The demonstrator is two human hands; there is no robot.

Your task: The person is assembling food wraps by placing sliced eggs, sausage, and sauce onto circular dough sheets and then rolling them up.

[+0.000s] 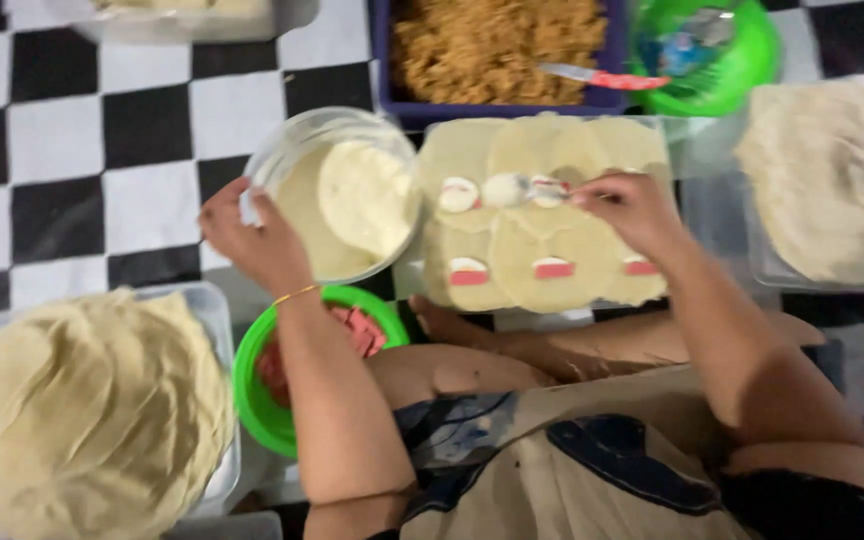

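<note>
The left hand (252, 235) is closed on the rim of a clear bowl (337, 190) and holds it tipped. The bowl is full of thick white cream. The right hand (627, 205) is pinched shut on a spoon (512, 188). The spoon end has a blob of the white cream on it and rests on a round, flat sheet of dough (542, 215). Many of these pale dough rounds lie side by side under the right hand, on a clear tray (702, 215). Some rounds have small pink and white pieces (553, 268) on them.

Just below the left wrist sits a green bowl (252, 390) with pink chunks inside. Further to the left of that hand is a big stack of thin dough sheets (82, 410) in a clear tub. Past the right hand, on the far right, another pile of pale sheets (832, 175) lies on a tray. Above both hands is a blue tub (497, 55) full of brown crumbs, with a red-handled knife (602, 77) lying at its edge. Next to it is a second green bowl (722, 50). All of it rests on a black and white checkered floor (82, 150).
</note>
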